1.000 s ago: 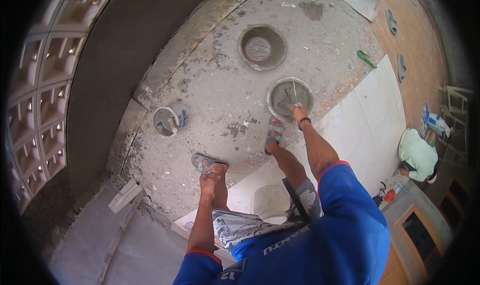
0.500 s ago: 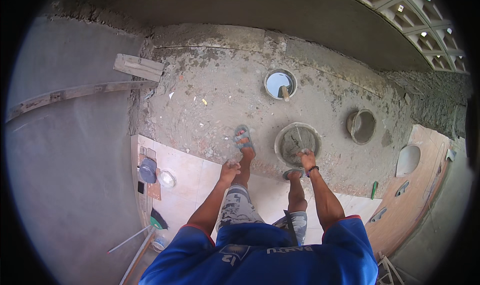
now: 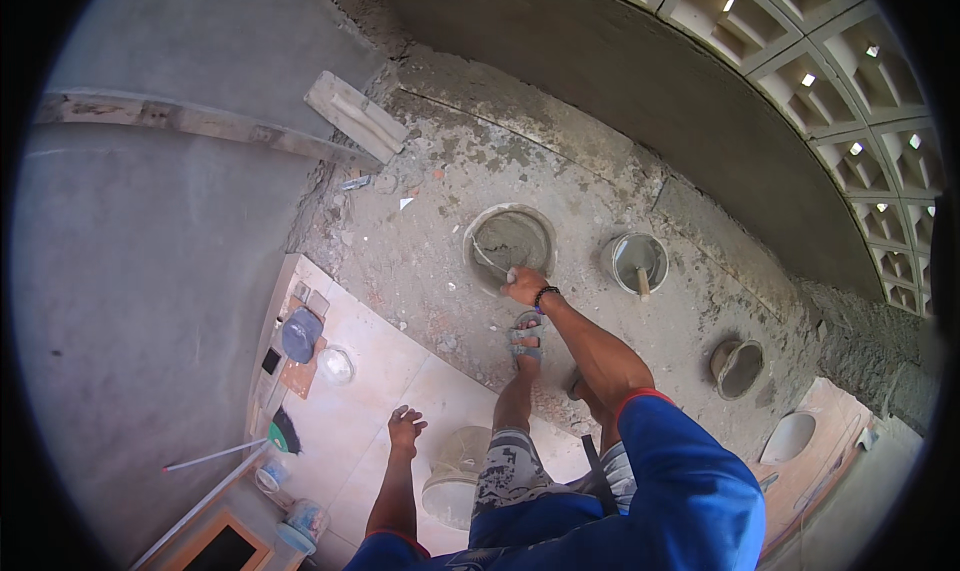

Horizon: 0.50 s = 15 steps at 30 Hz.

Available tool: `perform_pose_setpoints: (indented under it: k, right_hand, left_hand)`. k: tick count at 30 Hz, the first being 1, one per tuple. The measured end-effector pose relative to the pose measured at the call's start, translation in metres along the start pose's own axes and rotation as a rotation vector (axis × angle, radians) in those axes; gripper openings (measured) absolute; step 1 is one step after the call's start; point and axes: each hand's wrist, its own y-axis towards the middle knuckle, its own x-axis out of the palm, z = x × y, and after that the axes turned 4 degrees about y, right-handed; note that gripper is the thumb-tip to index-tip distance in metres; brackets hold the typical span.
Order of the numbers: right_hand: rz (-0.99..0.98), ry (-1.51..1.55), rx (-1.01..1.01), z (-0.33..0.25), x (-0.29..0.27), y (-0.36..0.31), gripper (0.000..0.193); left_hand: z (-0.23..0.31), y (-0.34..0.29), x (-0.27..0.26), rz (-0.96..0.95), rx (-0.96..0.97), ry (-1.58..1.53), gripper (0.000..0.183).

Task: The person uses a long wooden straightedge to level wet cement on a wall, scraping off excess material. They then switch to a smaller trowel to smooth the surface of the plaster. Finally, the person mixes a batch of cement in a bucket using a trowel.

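My right hand (image 3: 524, 285), with a dark bracelet at the wrist, is closed around the thin handle (image 3: 487, 262) of a round bucket (image 3: 468, 247). Wet grey mortar (image 3: 515, 237) fills the bucket, which is in front of my feet; I cannot tell whether it touches the floor. Over the pale tiles on the left, my left hand (image 3: 405, 431) hangs with fingers apart and holds nothing. Beside my left leg, below that hand, stands a pale bucket (image 3: 450, 501), partly hidden by my shorts.
A bucket (image 3: 608, 259) with a wooden handle (image 3: 643, 283) sticking out stands to the right, another bucket (image 3: 717, 369) farther right. A plastering float (image 3: 355, 116) and a long plank (image 3: 200, 121) lean at the left wall. A blue-grey container (image 3: 301, 334) and broom (image 3: 284, 431) lie left.
My right hand has carried the mortar bucket leftward, past the bucket with the wooden handle. My left hand has swung out to the side and its fingers have opened. The view has turned.
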Motion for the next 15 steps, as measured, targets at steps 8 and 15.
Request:
perform_pose_setpoints:
  k: [8,15]
  right_hand:
    - [-0.072,-0.487,-0.155,-0.005,0.034,0.089,0.048]
    - [-0.004,-0.115,-0.499,0.106,0.019,0.07,0.037]
  left_hand:
    - [-0.022,-0.007,0.071,-0.004,0.027,-0.102,0.037]
    - [0.047,0.019,0.242,-0.209,0.25,-0.259,0.044]
